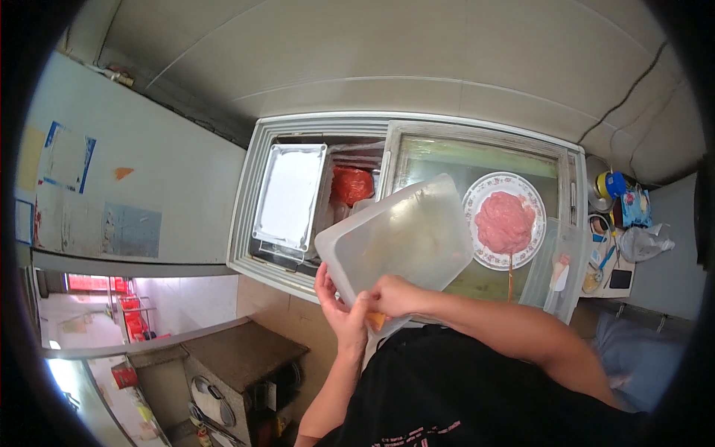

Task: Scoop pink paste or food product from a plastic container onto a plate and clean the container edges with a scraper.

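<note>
A translucent rectangular plastic container (408,229) is tilted in front of me, over the glass lid of a chest freezer. My left hand (342,313) grips its near left corner, fingers spread along the outside. My right hand (394,296) is curled at the near edge, close to my left thumb; its fingertips are hidden. An orange patch (377,320) shows just below the fingers. To the right, a flower-rimmed plate (473,246) holds a mound of pink minced-meat paste (505,222). A stick or handle (510,279) runs from the plate towards me.
The freezer's left side is open, showing a white-topped box (290,195) and a red bag (352,185). A clear plastic lid (539,271) with a white scraper-like piece (559,272) lies right of the plate. A cluttered side table (609,291) stands further right.
</note>
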{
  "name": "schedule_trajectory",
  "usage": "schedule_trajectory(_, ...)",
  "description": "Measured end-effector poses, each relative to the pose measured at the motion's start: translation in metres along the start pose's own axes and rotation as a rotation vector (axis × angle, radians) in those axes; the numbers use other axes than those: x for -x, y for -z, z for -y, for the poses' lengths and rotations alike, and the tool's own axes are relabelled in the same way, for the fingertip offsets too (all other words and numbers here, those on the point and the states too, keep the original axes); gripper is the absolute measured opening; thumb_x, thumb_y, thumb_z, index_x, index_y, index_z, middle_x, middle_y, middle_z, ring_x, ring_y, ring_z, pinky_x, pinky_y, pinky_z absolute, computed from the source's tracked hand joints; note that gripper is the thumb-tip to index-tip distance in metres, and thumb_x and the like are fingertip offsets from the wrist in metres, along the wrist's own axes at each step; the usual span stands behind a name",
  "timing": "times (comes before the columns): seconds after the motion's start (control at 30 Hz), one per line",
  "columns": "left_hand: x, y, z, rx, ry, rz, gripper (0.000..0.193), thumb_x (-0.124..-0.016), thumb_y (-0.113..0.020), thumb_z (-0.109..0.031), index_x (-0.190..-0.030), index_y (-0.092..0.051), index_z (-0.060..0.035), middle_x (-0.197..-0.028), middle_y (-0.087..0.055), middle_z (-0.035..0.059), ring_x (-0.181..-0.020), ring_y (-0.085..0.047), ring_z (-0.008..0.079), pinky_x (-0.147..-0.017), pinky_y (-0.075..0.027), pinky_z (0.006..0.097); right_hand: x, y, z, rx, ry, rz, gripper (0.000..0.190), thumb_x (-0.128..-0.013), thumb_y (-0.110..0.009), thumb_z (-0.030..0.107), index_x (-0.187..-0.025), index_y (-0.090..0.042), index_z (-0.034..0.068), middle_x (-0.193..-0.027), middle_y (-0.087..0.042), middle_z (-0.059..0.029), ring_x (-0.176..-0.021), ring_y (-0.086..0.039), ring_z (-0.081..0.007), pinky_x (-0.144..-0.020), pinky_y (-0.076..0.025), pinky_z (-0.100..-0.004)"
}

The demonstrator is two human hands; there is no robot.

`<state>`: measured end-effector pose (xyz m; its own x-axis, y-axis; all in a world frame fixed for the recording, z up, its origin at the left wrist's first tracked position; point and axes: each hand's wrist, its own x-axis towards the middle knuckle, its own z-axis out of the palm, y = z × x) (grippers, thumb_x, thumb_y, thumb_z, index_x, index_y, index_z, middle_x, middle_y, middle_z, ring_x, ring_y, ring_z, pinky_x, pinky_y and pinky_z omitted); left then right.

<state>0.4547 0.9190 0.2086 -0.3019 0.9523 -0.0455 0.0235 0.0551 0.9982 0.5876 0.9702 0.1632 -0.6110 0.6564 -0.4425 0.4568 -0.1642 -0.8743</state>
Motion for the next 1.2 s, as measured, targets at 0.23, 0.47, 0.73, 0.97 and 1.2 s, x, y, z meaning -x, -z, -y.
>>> schedule_trajectory(0.23,-0.003,0.01,0.005,0.146,0.136,-0.068,0.093,-0.078,-0.081,-0.024,-0.154,-0.031,-0.0084,-0.135,-0.048,0.0123,-0.125,-0.049,0.0248,-0.106,-0.043,0.0409,0.01,0.023,-0.018,-0.824,-0.014,-0.149,0.02,-0.099,-0.066,0.018,-0.104,-0.071,-0.001,-0.094,-0.072,-0.0081,-0.069,-0.068,-0.0138,-0.057,-0.053,-0.027)
schedule_trajectory(0.47,0.005,0.015,0.009,0.088,0.223,-0.05,0.103,-0.072,-0.072,-0.012,-0.161,-0.021,-0.0172,-0.141,-0.042,0.0149,-0.127,-0.044,0.0289,-0.108,-0.04,0.0463,-0.003,0.074,-0.055,-1.051,-0.249,-0.616,0.017,-0.099,-0.064,0.014,-0.108,-0.065,-0.001,-0.094,-0.071,-0.0126,-0.071,-0.071,-0.0169,-0.049,-0.045,-0.0269)
schedule_trajectory(0.73,0.016,0.02,0.0,-0.139,0.217,0.1,0.12,-0.064,-0.071,-0.02,-0.167,-0.01,-0.0206,-0.149,-0.036,0.0231,-0.123,-0.044,0.0307,-0.107,-0.04,0.0468,-0.075,0.067,-0.08,-1.309,-0.389,-0.725,0.013,-0.096,-0.068,0.009,-0.104,-0.064,-0.001,-0.089,-0.067,-0.0107,-0.072,-0.07,-0.0183,-0.046,-0.036,-0.0258)
schedule_trajectory(0.97,0.014,0.027,0.002,-0.138,0.265,0.094,0.114,-0.064,-0.069,-0.02,-0.166,-0.018,-0.0184,-0.143,-0.04,0.0185,-0.12,-0.045,0.0293,-0.103,-0.043,0.0437,-0.085,0.059,-0.071,-1.282,-0.262,-0.791,0.009,-0.095,-0.071,0.011,-0.093,-0.066,0.004,-0.084,-0.064,-0.0036,-0.067,-0.059,-0.0106,-0.05,-0.032,-0.0241)
schedule_trajectory(1.2,0.012,0.027,0.022,-0.091,0.3,0.03,0.109,-0.067,-0.065,-0.014,-0.166,-0.019,-0.0182,-0.135,-0.043,0.0154,-0.115,-0.046,0.0272,-0.099,-0.044,0.0397,-0.062,0.05,-0.052,-1.292,0.024,-0.82,0.01,-0.098,-0.07,0.017,-0.099,-0.067,0.007,-0.088,-0.065,0.0001,-0.076,-0.061,-0.0077,-0.061,-0.037,-0.0216)
